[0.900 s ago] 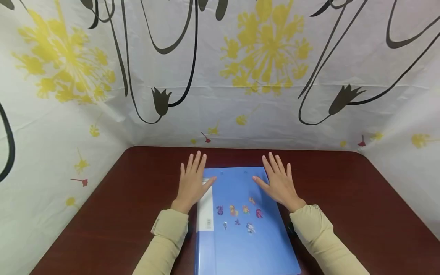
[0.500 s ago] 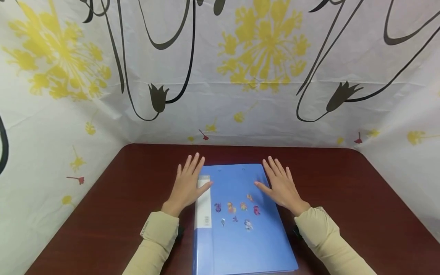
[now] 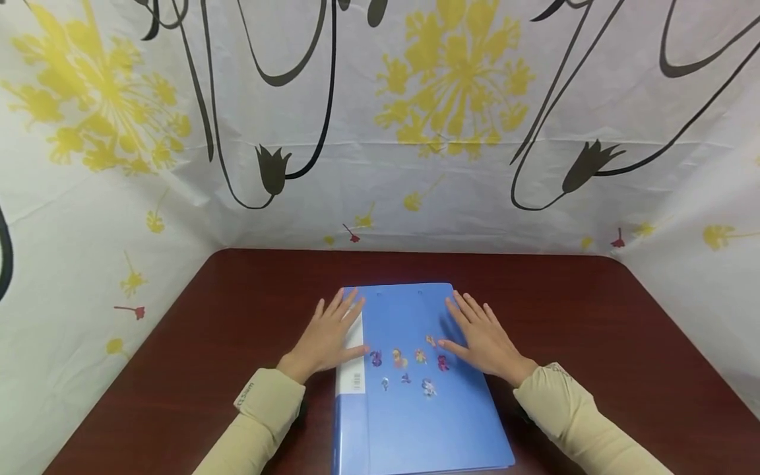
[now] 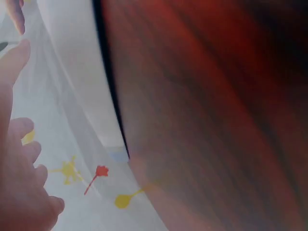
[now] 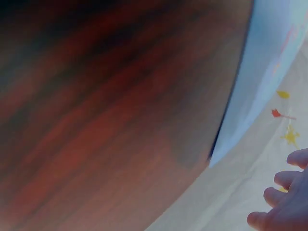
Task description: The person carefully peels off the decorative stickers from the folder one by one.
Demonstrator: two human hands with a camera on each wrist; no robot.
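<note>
A blue ring-binder-style folder lies flat on the dark red-brown table, a white label strip with a barcode down its left side. Several small cartoon pony stickers dot its cover. My left hand is spread over the folder's upper left edge, thumb pointing inward across the label strip. Over the upper right edge, my right hand is spread the same way, its thumb near the stickers. Neither hand holds anything. In the left wrist view the left hand shows at the side; the right wrist view catches the right fingers.
The wooden table has rounded far corners. White cloth with yellow and dark flower prints hangs behind it and along both sides. Cream sleeves cover both forearms.
Both hands have come down and back toward the body, lower over the folder's cover. The view shifted slightly, and the folder stays where it was on the table.
</note>
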